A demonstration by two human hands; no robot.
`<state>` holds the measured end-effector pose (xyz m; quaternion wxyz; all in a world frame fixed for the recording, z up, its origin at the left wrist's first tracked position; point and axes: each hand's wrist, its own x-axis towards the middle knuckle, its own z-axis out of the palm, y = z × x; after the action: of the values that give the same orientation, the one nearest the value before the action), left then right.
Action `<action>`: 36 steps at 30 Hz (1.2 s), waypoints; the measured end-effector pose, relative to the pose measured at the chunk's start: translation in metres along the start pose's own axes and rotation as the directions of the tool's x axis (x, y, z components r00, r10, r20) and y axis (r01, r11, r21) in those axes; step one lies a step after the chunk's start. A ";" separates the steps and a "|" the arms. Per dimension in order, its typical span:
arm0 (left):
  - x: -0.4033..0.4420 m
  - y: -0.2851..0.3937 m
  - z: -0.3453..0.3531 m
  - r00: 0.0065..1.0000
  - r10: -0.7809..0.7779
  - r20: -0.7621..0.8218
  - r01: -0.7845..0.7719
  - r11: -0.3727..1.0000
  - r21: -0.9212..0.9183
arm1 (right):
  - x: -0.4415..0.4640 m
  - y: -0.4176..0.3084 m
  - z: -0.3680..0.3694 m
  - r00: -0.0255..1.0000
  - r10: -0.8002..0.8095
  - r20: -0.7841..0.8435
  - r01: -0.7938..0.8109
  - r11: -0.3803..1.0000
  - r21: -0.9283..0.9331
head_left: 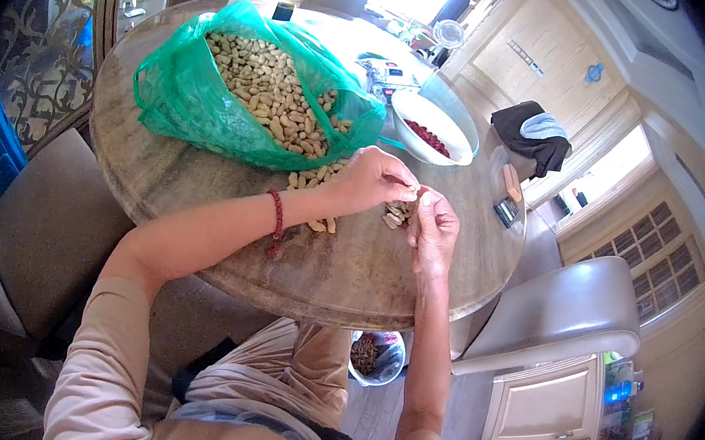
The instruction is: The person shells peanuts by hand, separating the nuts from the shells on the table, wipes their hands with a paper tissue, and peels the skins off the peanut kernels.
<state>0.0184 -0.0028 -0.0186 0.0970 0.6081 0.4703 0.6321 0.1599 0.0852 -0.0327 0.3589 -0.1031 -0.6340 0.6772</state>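
My left hand [371, 186] and my right hand [435, 231] meet over the table, fingertips pinched together around a peanut that the fingers mostly hide. A red braided bracelet [275, 216] circles my left wrist. Below the fingers lies a small heap of broken peanut shells [394, 216], partly covered by my right hand. Beyond my left arm, a green plastic bag [178, 99] gapes open, full of unshelled peanuts [267, 91]. Several loose peanuts [309, 179] have spilled beside the bag. A white bowl [423, 107] holding dark red kernels [426, 137] stands past my hands.
The round table [337, 283] has its near edge just above my lap. Under it stands a bin [389, 368] with shells inside. Chairs flank me at left [56, 215] and right [562, 315]. A dark cloth [526, 135] and small items lie near the right edge.
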 end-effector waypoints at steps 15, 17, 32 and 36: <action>-0.004 0.005 0.000 0.986 0.169 0.008 -0.166 0.960 0.227 | -0.006 0.001 0.015 0.946 -0.317 0.060 0.314 0.863 -0.395; -0.005 0.007 0.001 0.987 0.161 -0.001 -0.157 0.964 0.214 | -0.008 -0.001 0.019 0.933 -0.359 0.040 0.343 0.844 -0.412; 0.002 -0.002 -0.003 0.988 -0.122 0.093 0.142 0.954 -0.264 | 0.001 0.006 0.007 0.900 -0.435 0.016 0.397 0.805 -0.442; 0.001 -0.008 -0.002 0.987 -0.129 0.096 0.148 0.960 -0.238 | 0.001 0.007 0.005 0.913 -0.408 -0.026 0.359 0.831 -0.425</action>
<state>0.0123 0.0014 -0.0229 0.2337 0.5817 0.4262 0.6522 0.1540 0.0819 -0.0377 0.4938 -0.0859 -0.7479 0.4352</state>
